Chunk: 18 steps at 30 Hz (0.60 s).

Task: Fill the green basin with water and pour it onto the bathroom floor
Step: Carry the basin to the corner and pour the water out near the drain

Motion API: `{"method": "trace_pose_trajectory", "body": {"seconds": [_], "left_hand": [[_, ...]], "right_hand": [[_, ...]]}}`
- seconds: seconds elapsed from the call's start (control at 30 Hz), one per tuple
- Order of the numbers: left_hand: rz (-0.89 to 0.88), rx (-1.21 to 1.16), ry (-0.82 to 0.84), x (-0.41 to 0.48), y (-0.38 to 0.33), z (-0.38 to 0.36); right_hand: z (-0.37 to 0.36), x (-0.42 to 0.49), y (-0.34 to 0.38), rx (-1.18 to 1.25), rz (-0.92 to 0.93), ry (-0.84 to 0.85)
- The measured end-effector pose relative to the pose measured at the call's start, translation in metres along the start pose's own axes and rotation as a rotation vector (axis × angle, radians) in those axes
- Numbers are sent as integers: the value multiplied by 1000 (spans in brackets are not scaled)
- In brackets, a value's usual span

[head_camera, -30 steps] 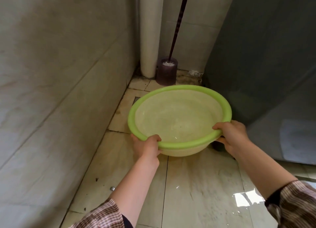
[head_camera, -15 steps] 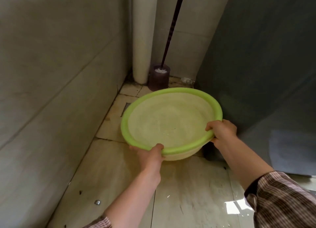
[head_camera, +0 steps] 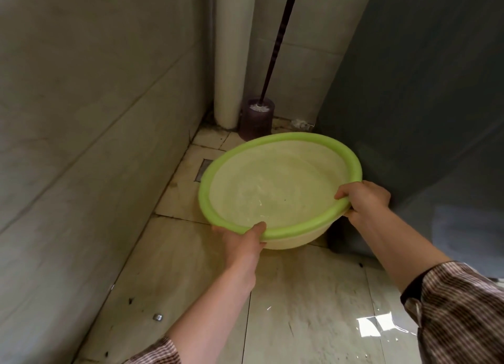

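Note:
A round green basin (head_camera: 278, 189) with a bright green rim hangs above the tiled bathroom floor (head_camera: 300, 303), tilted slightly toward me. Its pale inside looks wet, with only a thin film of water and a few glints. My left hand (head_camera: 242, 241) grips the near rim, thumb on top. My right hand (head_camera: 362, 200) grips the right rim. The floor below and to the right shines wet.
A toilet brush in a dark holder (head_camera: 257, 118) stands in the far corner beside a white pipe (head_camera: 230, 52). A floor drain (head_camera: 203, 170) lies by the left tiled wall (head_camera: 81, 145). A dark grey partition (head_camera: 425, 104) closes the right side. A small metal bit (head_camera: 157, 317) lies on the floor.
The basin stays in both hands and sits a little higher and further right in view than half a second ago. Its tilt is much the same.

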State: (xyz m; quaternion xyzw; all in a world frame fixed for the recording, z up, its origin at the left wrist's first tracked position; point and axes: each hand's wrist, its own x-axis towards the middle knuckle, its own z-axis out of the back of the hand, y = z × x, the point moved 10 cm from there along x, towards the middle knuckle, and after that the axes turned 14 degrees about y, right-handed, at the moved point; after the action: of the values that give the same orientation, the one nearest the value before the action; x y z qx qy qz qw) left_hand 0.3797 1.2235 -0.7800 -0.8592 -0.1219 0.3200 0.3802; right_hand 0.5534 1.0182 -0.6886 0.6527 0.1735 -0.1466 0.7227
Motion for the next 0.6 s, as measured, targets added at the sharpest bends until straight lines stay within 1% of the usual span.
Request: {"method": "trace_pose_trajectory", "body": {"seconds": [0.3, 0.6], "left_hand": [[21, -68, 55, 7, -4, -5], [59, 71, 24, 14, 0, 4]], "right_hand": [[-5, 0, 11, -25, 9, 2], [-5, 8, 11, -56, 29, 12]]}}
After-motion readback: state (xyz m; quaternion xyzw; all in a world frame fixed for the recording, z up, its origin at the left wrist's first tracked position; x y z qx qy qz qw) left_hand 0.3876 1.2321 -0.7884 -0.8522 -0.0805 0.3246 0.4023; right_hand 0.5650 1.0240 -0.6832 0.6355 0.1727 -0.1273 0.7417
